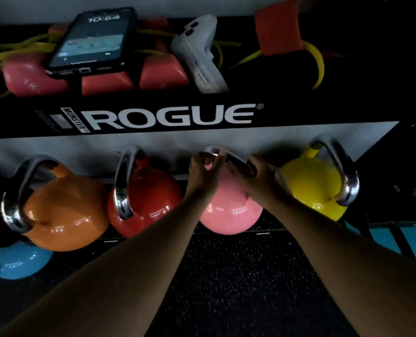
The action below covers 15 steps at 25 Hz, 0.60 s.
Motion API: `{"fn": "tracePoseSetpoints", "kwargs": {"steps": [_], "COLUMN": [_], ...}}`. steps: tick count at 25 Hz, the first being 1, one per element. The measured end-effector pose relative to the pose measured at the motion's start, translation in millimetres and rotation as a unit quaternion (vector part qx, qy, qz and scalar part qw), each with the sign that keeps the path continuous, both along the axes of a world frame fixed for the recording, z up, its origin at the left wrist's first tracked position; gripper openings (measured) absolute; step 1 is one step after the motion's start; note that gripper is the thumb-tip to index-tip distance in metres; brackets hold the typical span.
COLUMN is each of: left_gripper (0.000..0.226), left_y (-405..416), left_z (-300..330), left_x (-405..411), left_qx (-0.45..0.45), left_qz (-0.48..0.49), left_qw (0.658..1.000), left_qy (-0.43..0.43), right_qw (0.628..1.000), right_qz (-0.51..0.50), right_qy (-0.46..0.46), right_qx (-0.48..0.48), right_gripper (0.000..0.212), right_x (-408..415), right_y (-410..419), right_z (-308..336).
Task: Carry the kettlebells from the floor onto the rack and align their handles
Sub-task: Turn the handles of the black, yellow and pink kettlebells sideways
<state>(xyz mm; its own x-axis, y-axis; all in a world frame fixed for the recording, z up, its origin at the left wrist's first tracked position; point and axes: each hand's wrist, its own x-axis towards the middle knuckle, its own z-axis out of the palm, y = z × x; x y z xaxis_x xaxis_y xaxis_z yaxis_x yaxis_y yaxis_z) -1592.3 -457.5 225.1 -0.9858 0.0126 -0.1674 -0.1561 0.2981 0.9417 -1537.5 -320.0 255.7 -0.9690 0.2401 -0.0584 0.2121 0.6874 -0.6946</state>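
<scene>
Two hands: left hand (pixel 205 170), right hand (pixel 262 177) gripping pink kettlebell (pixel 228 215) chrome handle (pixel 236 160).

The glossy blue kettlebell (pixel 15 260) is cut off by the left edge and partly hidden under the orange kettlebell (pixel 66 210). Both hands cover most of the pink kettlebell's chrome handle (pixel 236 159). The clock digits on the black smartphone (pixel 92 40) are blurred.
</scene>
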Motion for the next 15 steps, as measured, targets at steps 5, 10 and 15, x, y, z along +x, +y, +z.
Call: {"fn": "tracePoseSetpoints", "kwargs": {"steps": [5,10,15], "left_gripper": [0.046,0.063,0.057], "left_y": [8.7,17.1,9.4], "left_z": [2.6,-0.5,-5.2], "left_x": [-18.9,-19.8,-33.5], "left_qx": [0.055,0.023,0.010], "left_qz": [-0.057,-0.142,-0.158], "left_qw": [0.997,0.990,0.987], "left_qy": [-0.013,0.005,0.019], "right_qw": [0.981,0.943,0.924], "right_qz": [-0.052,-0.099,-0.104], "right_qy": [0.000,0.024,0.020], "right_qx": [-0.185,-0.318,-0.367], "right_gripper": [0.038,0.024,0.040], "right_x": [-0.8,7.3,2.8], "right_y": [-17.7,-26.2,-35.8], "right_z": [-2.1,-8.8,-15.0]}}
